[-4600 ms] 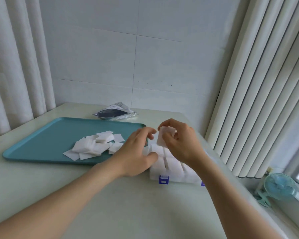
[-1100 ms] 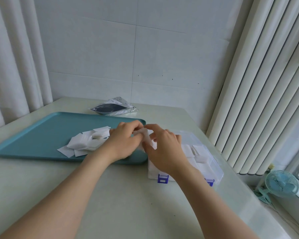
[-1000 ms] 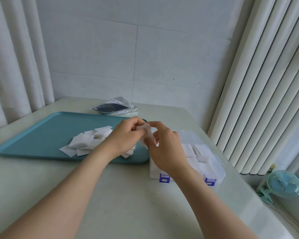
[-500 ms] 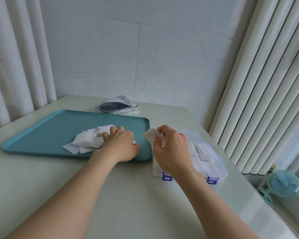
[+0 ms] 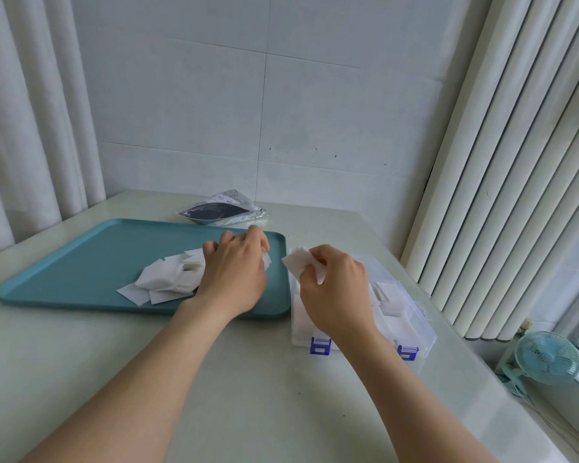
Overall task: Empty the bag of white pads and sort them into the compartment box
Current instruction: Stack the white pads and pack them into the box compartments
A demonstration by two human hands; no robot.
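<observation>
**Right hand pinches one pad over the box**

The right hand (image 5: 336, 292) has its thumb and fingers curled tight on one white pad. This held pad (image 5: 296, 264) sticks out to the left of the fingers. It is up in the air, over the far left corner of the compartment box (image 5: 415, 329).

The box is clear plastic. It sits right under this hand and wrist and goes on to the right of them. More sorted pads (image 5: 386, 290) lie in the box just right of the hand. What lies in the parts under the hand is hidden. On the near side of the box are two blue latches, one (image 5: 320, 345) just left of the wrist and one (image 5: 407, 351) to its right.

The left hand (image 5: 233, 279) lies palm down, near the held pad and left of it, not touching it. It rests on the right end of the pile of pads (image 5: 168, 279). Its fingers bend down and the tips are hidden, so I cannot tell if it grips a pad or only touches the pile.

The pile spreads out to the left of this hand on the teal tray (image 5: 81, 262). The tray's right edge is just beside the box. The bag (image 5: 223, 212) lies flat on the table (image 5: 248, 396), past the left hand's fingertips and beyond the tray's far edge. A small blue fan (image 5: 545, 357) stands well to the right of the right hand, lower than the table.
</observation>
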